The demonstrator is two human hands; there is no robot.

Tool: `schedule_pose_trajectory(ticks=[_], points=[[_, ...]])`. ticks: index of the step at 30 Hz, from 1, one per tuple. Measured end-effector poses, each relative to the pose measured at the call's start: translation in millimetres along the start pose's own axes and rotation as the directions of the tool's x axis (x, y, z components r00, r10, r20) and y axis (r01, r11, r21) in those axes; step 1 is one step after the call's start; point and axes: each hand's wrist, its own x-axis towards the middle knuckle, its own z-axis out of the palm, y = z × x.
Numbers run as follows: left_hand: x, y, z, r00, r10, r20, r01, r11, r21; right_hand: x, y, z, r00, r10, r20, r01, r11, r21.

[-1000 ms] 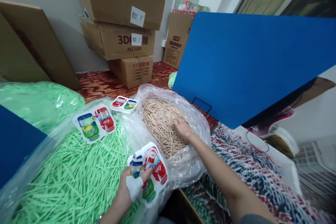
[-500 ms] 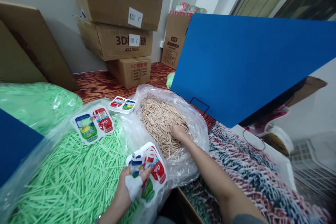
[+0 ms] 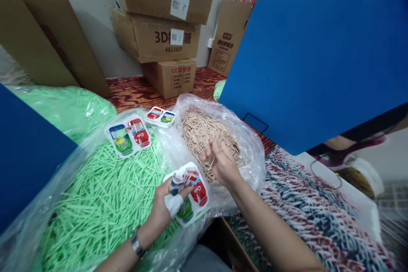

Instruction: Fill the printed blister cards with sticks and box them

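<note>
My left hand (image 3: pixel 163 207), with a white wrap at its thumb, grips a printed plastic tray pack (image 3: pixel 198 193) showing red and green drink-can designs. Over the brown stick pile, my right hand (image 3: pixel 225 165) is closed on a few thin brown sticks (image 3: pixel 218 138) that point upward. Below it, a clear plastic bag (image 3: pixel 253 144) holds the many loose brown sticks (image 3: pixel 199 129). Green sticks (image 3: pixel 108 195) fill another clear bag left of my hands. On that bag lies a similar pack (image 3: pixel 128 136), and a second pack (image 3: pixel 160 117) rests between the bags.
Stacked cardboard boxes (image 3: pixel 168 78) stand at the back. A large blue panel (image 3: pixel 312 68) leans at the right, and another blue panel (image 3: pixel 28 157) juts in at the left. A multicoloured knitted cloth (image 3: pixel 296 208) lies at the right. More green sticks (image 3: pixel 76 104) sit behind.
My right hand has lifted out of the brown pile and turned, now with a few sticks in it. My left hand still holds the pack. The view has shifted slightly.
</note>
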Motion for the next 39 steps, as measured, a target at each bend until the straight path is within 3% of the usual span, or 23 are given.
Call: schedule_pose_trajectory(ticks=[5, 9, 14, 18, 21, 27, 31, 35, 37, 39], points=[[-2.2, 4.6, -4.0, 0.988, 0.156, 0.008, -0.155, 0.980, 0.128, -16.0, -3.9, 35.1, 0.974, -0.226, 0.025, 0.227, 0.972, -0.064], [-3.4, 4.6, -4.0, 0.983, 0.181, 0.008, -0.181, 0.977, 0.113, -17.6, 6.3, 40.6, 0.943, -0.332, 0.020, 0.331, 0.931, -0.152], [-3.4, -0.4, -4.0, 0.984, 0.179, 0.000, -0.178, 0.979, 0.098, -23.2, 12.5, 42.1, 0.924, -0.381, 0.041, 0.374, 0.873, -0.312], [-4.0, -5.7, -7.5, 0.990, 0.135, -0.024, -0.134, 0.989, 0.066, -32.7, 11.2, 35.1, 0.924, -0.326, 0.200, 0.381, 0.734, -0.562], [-5.0, -6.7, -10.3, 0.992, 0.120, -0.033, -0.117, 0.990, 0.072, -34.5, 8.7, 25.2, 0.929, -0.249, 0.274, 0.369, 0.677, -0.636], [-3.8, 1.0, -9.9, 0.986, 0.134, -0.095, -0.129, 0.990, 0.060, -28.1, 12.5, 15.3, 0.948, -0.201, 0.246, 0.305, 0.789, -0.532], [-1.5, 1.7, -11.6, 0.980, 0.149, -0.134, -0.137, 0.986, 0.097, -27.6, 16.1, 2.3, 0.939, -0.226, 0.259, 0.341, 0.709, -0.617], [1.3, -2.8, -13.1, 0.981, 0.100, -0.169, -0.084, 0.992, 0.100, -37.9, 9.3, -25.5, 0.948, -0.247, 0.203, 0.315, 0.611, -0.727], [2.6, -3.4, -12.6, 0.980, 0.088, -0.181, -0.069, 0.992, 0.109, -47.9, 4.9, -37.1, 0.949, -0.176, 0.262, 0.316, 0.553, -0.771], [3.4, -2.8, -11.9, 0.980, 0.081, -0.182, -0.061, 0.992, 0.110, -61.2, 6.5, -43.5, 0.919, -0.016, 0.393, 0.351, 0.484, -0.801]])
